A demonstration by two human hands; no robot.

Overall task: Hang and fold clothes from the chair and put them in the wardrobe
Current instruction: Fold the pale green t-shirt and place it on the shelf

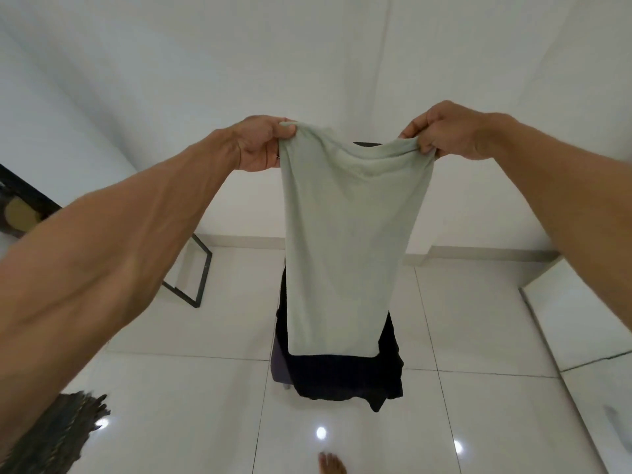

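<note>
A: What fills the view, biggest first?

B: The white tiled floor and a bare white wall. In front of them, in the middle, hangs the pale green garment, held up in the air and drooping straight down.

A: Why hold it like that?

B: I judge that it lets the cloth fall flat under its own weight, so the edges line up for a fold or a hanger. It already looks narrow, as if doubled lengthwise, though I cannot be sure.

A: And behind it?

B: The dark clothes are draped over the chair, which shows only as a dark edge above the green cloth. So more laundry waits there. To the far left stands a black metal frame, and a white panel runs along the right. Whether that is the wardrobe I cannot tell.

A: The hands?

B: The left hand pinches the top left corner and the right hand bunches the top right corner. On both, the fingers are curled tight round the fabric, and the hands are spread well apart to keep the top edge taut.

A: Anything smaller?

B: A patterned fabric lies near left, and a bare foot shows at the near edge.
</note>
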